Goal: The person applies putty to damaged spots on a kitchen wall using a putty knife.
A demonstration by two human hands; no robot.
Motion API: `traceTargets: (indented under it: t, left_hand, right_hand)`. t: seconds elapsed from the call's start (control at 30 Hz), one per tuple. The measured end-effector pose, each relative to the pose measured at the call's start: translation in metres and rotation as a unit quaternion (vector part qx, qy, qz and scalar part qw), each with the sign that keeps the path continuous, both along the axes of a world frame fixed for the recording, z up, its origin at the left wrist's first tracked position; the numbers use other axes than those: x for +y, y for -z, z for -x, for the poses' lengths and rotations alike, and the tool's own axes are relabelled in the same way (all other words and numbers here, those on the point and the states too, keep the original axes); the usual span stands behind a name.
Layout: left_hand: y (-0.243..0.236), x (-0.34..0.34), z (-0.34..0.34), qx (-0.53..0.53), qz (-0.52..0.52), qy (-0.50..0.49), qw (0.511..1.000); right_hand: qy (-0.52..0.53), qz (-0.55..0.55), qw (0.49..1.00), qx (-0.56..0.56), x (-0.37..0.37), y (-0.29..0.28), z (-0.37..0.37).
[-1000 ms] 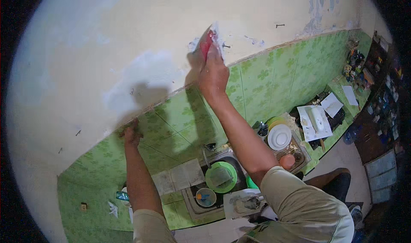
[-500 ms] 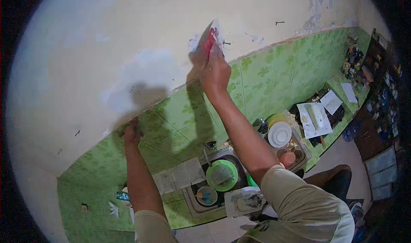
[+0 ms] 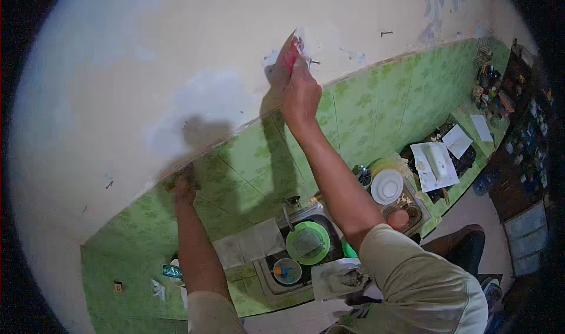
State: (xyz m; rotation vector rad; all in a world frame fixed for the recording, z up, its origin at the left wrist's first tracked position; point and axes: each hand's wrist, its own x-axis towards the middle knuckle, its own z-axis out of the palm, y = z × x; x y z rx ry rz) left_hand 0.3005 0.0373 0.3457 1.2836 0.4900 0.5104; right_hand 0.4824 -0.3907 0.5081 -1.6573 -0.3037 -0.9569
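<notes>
My right hand grips a red putty knife, its blade against the cream wall on a white smear of filler, beside a protruding nail. My left hand, in shadow, rests at the top edge of the green tiles, fingers stretched upward with no object visible in them. A pale patch of filler marks the wall between and above my hands.
Below me are a sink with a green basin and bowl, stacked plates, papers on the counter, and sheets beside the sink. Cluttered dark shelves stand at the right.
My right hand with the putty knife has shifted slightly rightward along the same spot. My left hand stays at the tile edge, moved very little as the view shifted slightly.
</notes>
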Motion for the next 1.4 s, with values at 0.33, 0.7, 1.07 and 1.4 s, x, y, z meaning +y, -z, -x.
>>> traceTargets:
  t: [0.33,0.7,1.07,1.4]
  left_hand:
    - [0.013,0.060,0.031,0.129,-0.393,0.056,0.909]
    - [0.004,0.003,-0.001,0.098,-0.037,0.051,0.993]
    - [-0.002,-0.026,-0.019,0.042,-0.145,0.022,0.988]
    - [-0.004,-0.018,-0.021,-0.003,-0.024,0.014,1.000]
  right_hand:
    - [-0.146,-0.067,0.987,-0.026,0.030,-0.007,0.063]
    - [-0.132,0.031,0.984,-0.115,0.035,0.022,0.043]
    - [-0.065,0.116,0.988,-0.072,0.067,0.017,0.032]
    - [-0.034,0.099,0.994,0.022,0.096,0.013,0.010]
